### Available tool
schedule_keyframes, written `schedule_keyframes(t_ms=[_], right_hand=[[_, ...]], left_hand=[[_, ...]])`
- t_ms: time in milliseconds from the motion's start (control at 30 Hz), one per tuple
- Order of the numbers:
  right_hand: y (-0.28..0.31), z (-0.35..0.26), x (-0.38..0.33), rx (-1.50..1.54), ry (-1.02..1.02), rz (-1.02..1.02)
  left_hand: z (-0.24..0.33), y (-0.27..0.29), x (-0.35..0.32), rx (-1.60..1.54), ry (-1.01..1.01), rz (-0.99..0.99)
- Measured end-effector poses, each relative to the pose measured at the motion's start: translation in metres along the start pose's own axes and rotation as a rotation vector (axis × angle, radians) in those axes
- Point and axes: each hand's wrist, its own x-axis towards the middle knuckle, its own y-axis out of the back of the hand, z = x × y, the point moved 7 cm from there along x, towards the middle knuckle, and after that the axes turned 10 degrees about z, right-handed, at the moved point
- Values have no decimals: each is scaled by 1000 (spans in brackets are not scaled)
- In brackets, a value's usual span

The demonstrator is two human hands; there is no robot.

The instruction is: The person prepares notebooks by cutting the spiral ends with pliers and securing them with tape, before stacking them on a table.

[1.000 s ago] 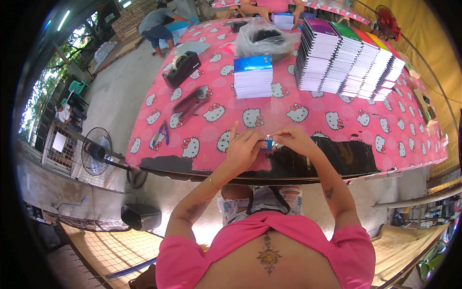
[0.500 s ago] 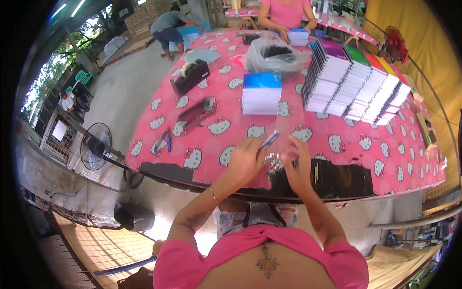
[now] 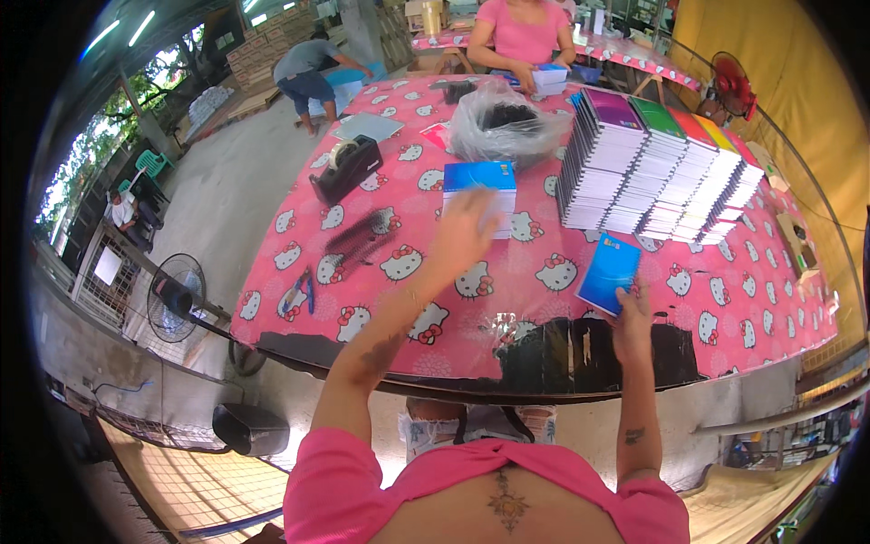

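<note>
My right hand (image 3: 632,315) grips the near edge of a blue-covered notebook (image 3: 611,272), tilted over the right part of the table. A stack of white-paged notebooks with a blue cover on top (image 3: 480,176) stands near the middle. In front of that stack is my left hand (image 3: 467,231), fingers stretched out toward it and slightly blurred, with nothing seen in them. Whether its fingertips touch the stack I cannot tell. Tall stacks of spiral notebooks (image 3: 625,168) with purple, green, red and yellow covers stand to the right.
On the pink patterned table (image 3: 471,313) lie a black tape dispenser (image 3: 346,170), black wire coils (image 3: 361,238), blue-handled pliers (image 3: 299,292) and a clear plastic bag (image 3: 507,127) with black contents. Across the table a person in pink (image 3: 526,36) handles notebooks. Fans stand left and right.
My hands have parted from the table's near middle. The left has reached forward to the blue-topped stack, and the right has moved right, now with the blue notebook in it.
</note>
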Motion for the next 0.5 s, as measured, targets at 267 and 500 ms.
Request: schedule_keyframes(t_ms=[267, 500], right_hand=[[-62, 91, -83, 12, -196, -118], [-87, 54, -55, -1276, 983, -750]], left_hand=[[27, -41, -141, -310, 169, -661], [-72, 86, -123, 214, 170, 18]])
